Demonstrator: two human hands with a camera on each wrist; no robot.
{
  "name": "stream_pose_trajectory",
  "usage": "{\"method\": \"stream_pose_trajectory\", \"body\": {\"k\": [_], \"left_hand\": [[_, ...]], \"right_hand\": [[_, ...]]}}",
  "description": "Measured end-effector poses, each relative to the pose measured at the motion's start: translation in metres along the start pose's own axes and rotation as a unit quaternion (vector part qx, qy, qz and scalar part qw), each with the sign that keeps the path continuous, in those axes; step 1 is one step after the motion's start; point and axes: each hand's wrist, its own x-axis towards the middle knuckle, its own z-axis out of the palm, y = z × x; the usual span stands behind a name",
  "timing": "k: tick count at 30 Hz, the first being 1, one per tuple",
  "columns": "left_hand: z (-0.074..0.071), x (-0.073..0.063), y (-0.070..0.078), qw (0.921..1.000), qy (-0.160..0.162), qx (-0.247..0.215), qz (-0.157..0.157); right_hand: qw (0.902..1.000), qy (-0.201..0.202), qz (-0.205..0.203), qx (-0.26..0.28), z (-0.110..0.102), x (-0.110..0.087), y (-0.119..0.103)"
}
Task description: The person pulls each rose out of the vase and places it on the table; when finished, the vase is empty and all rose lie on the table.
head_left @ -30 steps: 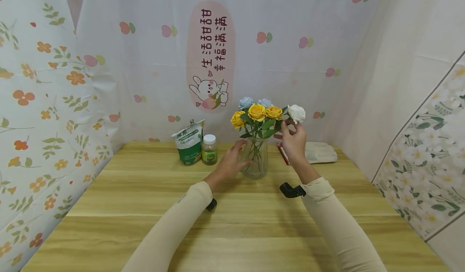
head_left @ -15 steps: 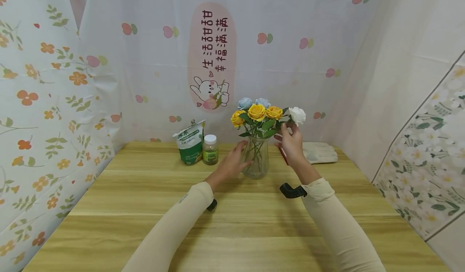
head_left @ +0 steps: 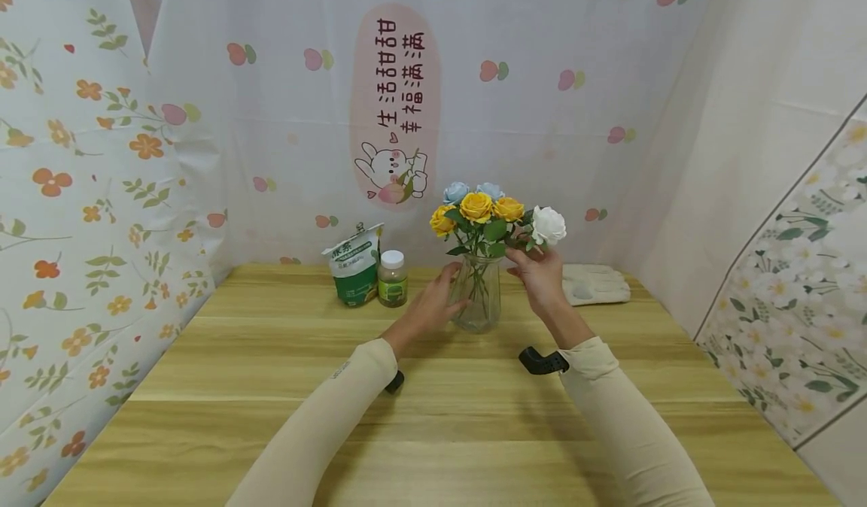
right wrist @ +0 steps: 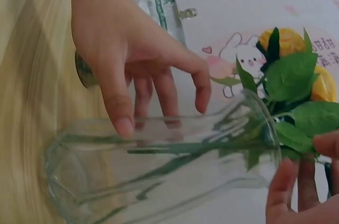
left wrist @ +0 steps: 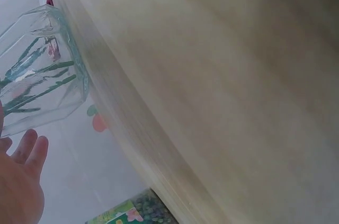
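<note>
A clear glass vase (head_left: pixel 482 308) stands upright, holding yellow roses (head_left: pixel 476 207) and light blue roses (head_left: pixel 457 192) on green stems. My left hand (head_left: pixel 431 300) holds its left side. The right wrist view shows that thumb on the glass (right wrist: pixel 159 181) and fingers behind it. At the vase's mouth, my right hand (head_left: pixel 542 275) pinches a white rose (head_left: pixel 549 226) below its bloom. That bloom leans out to the right of the others. Leaves and fingers hide where its stem runs. In the left wrist view, the left hand (left wrist: pixel 24 181) is beside the vase's lower part.
Left of the vase stand a green and white clipped bag (head_left: pixel 355 270) and a white-lidded jar (head_left: pixel 392 281). White gloves (head_left: pixel 596 285) lie behind the right hand on the wooden table (head_left: pixel 433 439). A printed curtain (head_left: pixel 291 153) hangs behind.
My right hand has shifted down and slightly left with the white rose, bringing its bloom lower. A red-edged item near the gloves is now hidden. The left hand and vase stay put.
</note>
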Motion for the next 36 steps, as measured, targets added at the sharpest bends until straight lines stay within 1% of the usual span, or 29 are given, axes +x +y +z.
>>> {"method": "stream_pose_trajectory", "body": {"k": [3,6,10,12,18,22,24,27,30,32,36], "left_hand": [[0.000,0.001,0.000,1.0000,-0.001,0.006,-0.004],[0.000,0.001,0.000,1.0000,0.000,0.006,-0.003],[0.002,0.001,0.000,1.0000,0.001,0.001,0.003],[0.002,0.001,-0.001,1.0000,0.000,0.002,0.003],[0.000,0.000,0.001,1.0000,-0.005,0.003,-0.002],[0.000,-0.001,0.000,1.0000,-0.002,-0.007,0.004],[0.000,-0.001,0.000,1.0000,0.000,-0.008,0.005],[0.001,-0.001,0.000,1.0000,-0.005,-0.007,0.003],[0.001,-0.002,0.001,1.0000,-0.008,-0.003,0.003],[0.001,-0.003,0.001,1.0000,-0.005,-0.001,0.003],[0.000,-0.003,0.002,1.0000,0.001,0.004,0.009]], "right_hand": [[0.9996,0.022,-0.016,0.005,0.003,-0.001,0.005],[0.9992,0.026,-0.029,-0.009,0.005,-0.002,0.007],[0.9989,0.026,-0.029,-0.025,0.006,-0.005,0.006],[0.9990,0.029,-0.027,-0.020,0.006,-0.006,0.003],[0.9996,0.019,-0.020,-0.002,0.003,-0.004,-0.005],[0.9989,0.025,-0.039,0.001,0.005,-0.003,-0.006],[0.9979,0.029,-0.058,-0.003,0.006,-0.003,-0.007],[0.9944,0.046,-0.095,0.004,0.007,-0.002,-0.008],[0.9892,0.074,-0.126,0.008,0.008,-0.002,-0.009],[0.9866,0.093,-0.133,0.012,0.009,-0.001,-0.010],[0.9819,0.135,-0.132,0.018,0.008,0.000,-0.015]]}}
